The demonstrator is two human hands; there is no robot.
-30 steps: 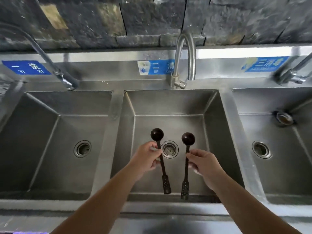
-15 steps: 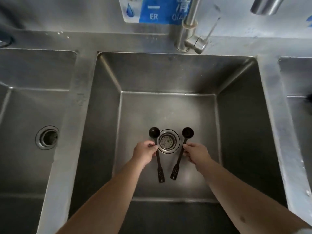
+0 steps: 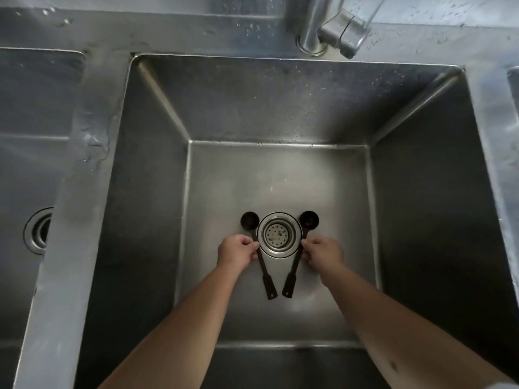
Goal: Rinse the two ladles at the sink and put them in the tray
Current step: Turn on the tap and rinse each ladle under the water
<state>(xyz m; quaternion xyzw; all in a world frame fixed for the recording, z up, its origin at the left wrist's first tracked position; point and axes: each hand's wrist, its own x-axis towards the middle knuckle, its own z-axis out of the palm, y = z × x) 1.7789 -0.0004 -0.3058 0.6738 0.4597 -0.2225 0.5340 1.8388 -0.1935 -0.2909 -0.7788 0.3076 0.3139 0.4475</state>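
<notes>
Head view: left hand (image 3: 238,254) and right hand (image 3: 325,254) each pinch a ladle handle, no writing legible.

A commercial kitchen's wash-up station: deep steel sink (image 3: 157,192) with a strainer drain (image 3: 279,235), a second basin (image 3: 31,164) alongside, and a tap (image 3: 328,26) behind.

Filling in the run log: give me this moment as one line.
stage: pre-rinse | left hand: holds left ladle | right hand: holds right ladle | place: middle sink, flanking drain | water: none visible
</notes>
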